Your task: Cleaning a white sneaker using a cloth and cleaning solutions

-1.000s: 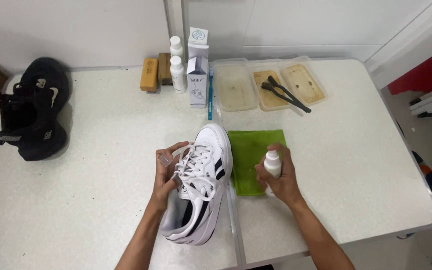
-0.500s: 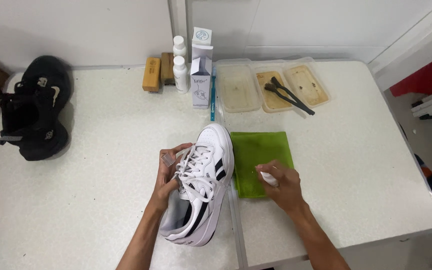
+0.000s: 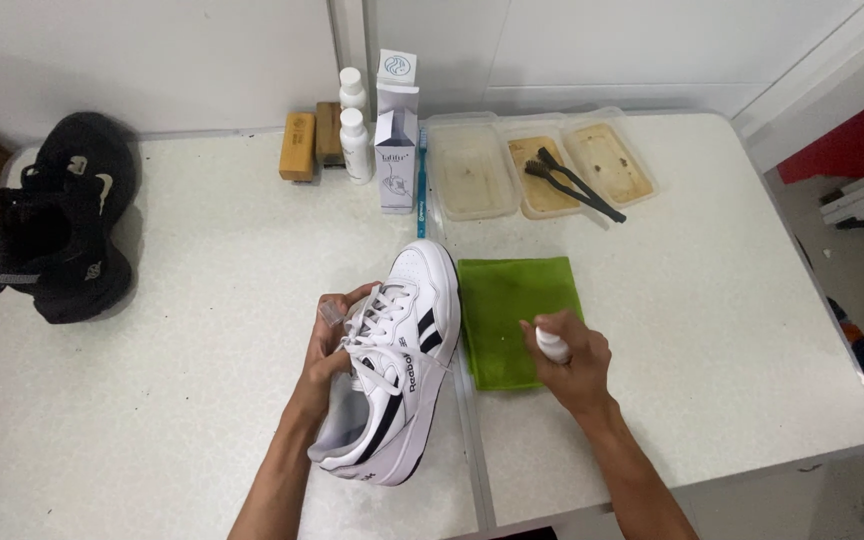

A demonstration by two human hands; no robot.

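A white sneaker (image 3: 404,355) with dark stripes and white laces lies on the white table (image 3: 202,300), toe pointing away from me. My left hand (image 3: 334,335) grips its left side by the laces and holds it tilted. My right hand (image 3: 567,355) is closed around a small white bottle (image 3: 550,342), tipped toward the sneaker over the near edge of a green cloth (image 3: 514,315). The cloth is spread flat just right of the sneaker.
A pair of black sneakers (image 3: 62,225) sits at the far left. Along the back wall stand two wooden brushes (image 3: 309,140), two white bottles (image 3: 355,135), a white carton (image 3: 396,135) and three shallow plastic trays (image 3: 537,165) with black brushes (image 3: 572,185) across them.
My right hand has lowered the white bottle from upright to tipped over, moving it left over the cloth toward the sneaker. My left hand and the sneaker have stayed in place.
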